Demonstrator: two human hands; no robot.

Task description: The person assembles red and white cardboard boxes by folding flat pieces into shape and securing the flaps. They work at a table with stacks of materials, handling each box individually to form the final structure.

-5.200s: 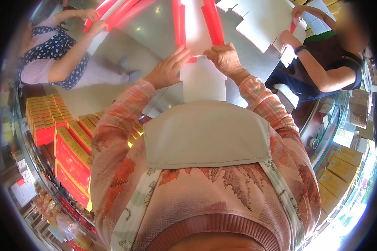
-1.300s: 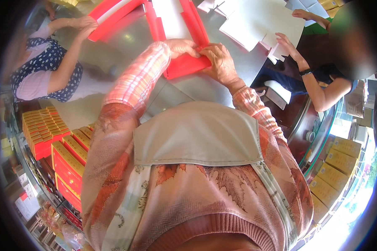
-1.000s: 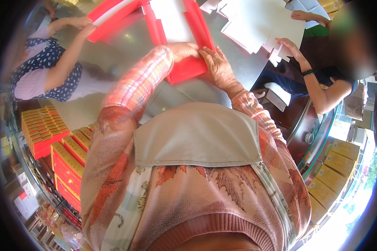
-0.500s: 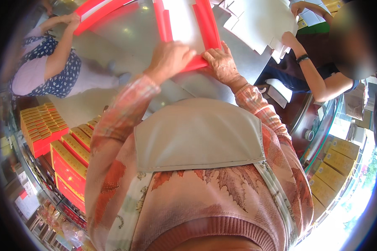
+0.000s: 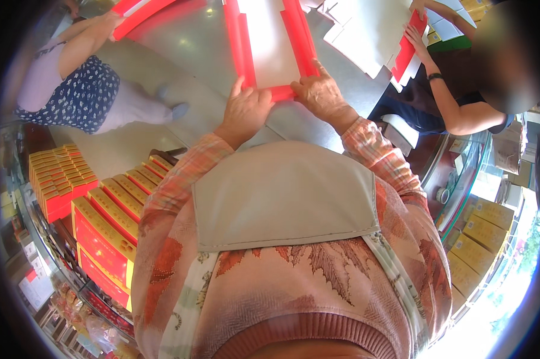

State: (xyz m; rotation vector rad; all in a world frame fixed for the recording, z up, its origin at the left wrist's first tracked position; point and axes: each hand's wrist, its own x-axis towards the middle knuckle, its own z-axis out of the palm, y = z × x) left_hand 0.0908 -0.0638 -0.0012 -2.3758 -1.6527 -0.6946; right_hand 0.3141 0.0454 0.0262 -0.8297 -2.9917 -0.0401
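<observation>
Two near corners at once: with the left hand (image 5: 246, 115), grips the left near corner of a long, shallow, red-and-white cardboard tray (image 5: 275, 64), pointing the index finger forward against the side wall; with the right hand (image 5: 322, 96), grips the right near corner, fingers bent over the end. Lies straight ahead of both hands, about equally near to either, above a smooth grey surface (image 5: 350, 90), with its long axis running away from the body and past the top of the view. Spans from one hand to the other in a short red end wall (image 5: 282, 93). Looks thin but stiff, plain white inside, bright red along the folded side walls, glaring toward the far end. Farther right, well apart from the left hand, shows flat white card blanks (image 5: 363, 36) with notched, stepped edges.
</observation>
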